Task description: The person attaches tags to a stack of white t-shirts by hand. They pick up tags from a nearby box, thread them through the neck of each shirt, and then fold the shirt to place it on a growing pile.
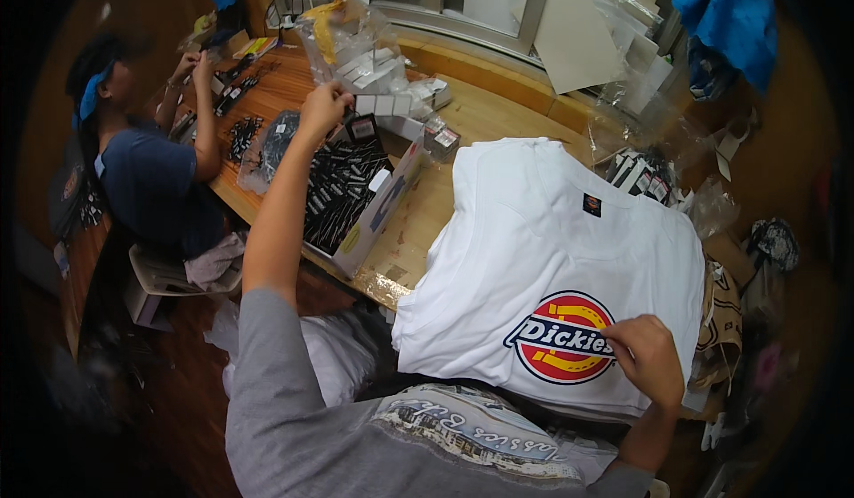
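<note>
- The left hand reaches out over the far end of an open carton. Its thumb and fingers are pinched together, and a black hang tag with a pale sticker hangs just below the fingertips, apparently held by its cord.
- Inside the carton lies a tangled heap of black corded tags.
- The right hand is half curled at the right edge of the round red emblem print, thumb and forefinger close together. I cannot tell whether they grip any fabric or only rest on it.
- A white crew-neck T-shirt lies spread on the table, right of the carton, its neckline on the far side and its print nearer the wearer.
- The relation that matters: the black neck label lies right of the left hand and somewhat nearer the wearer, and beyond the right hand, slightly left. Of the 2 hands, the right is nearer it.
- The shirt's neck-to-print line runs roughly toward the wearer.
- At far left, 1 co-worker in dark blue sits with both hands raised.
</note>
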A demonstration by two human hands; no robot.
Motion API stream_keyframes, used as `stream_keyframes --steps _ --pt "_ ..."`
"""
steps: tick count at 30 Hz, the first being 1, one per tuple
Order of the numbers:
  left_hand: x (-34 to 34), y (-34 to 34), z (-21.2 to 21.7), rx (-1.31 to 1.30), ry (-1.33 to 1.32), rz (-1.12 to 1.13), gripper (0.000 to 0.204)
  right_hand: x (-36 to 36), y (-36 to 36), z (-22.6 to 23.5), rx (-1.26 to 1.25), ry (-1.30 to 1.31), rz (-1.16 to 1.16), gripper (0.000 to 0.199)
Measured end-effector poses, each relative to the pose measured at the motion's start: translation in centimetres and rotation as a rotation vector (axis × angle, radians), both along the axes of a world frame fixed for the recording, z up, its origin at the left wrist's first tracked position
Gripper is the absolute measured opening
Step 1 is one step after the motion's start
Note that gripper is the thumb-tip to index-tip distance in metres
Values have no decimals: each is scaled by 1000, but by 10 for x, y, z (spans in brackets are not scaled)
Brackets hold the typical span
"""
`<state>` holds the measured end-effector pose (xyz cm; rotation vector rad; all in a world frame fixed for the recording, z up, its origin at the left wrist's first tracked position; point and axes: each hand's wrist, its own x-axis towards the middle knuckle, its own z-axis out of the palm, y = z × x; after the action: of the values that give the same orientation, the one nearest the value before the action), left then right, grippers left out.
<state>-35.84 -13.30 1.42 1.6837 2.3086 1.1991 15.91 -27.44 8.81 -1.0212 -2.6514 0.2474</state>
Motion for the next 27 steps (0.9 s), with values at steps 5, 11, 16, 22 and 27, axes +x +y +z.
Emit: stream_keyframes --steps 5,11,16,22,27 --pt "36 -20 39 203 -821 -134 14 -29 47 24 42 52 165 17" --pt "142 -31 80 191 -918 -461 14 -110 105 49 443 308 231 65" --pt "239 -38 106 165 -865 -733 14 -129 127 35 599 314 36 82" --pt "315 -21 99 189 -626 -1016 30 -48 152 26 -155 752 -16 37" --pt "344 -24 62 -308 -685 -1077 29 34 143 46 -773 689 -15 42"
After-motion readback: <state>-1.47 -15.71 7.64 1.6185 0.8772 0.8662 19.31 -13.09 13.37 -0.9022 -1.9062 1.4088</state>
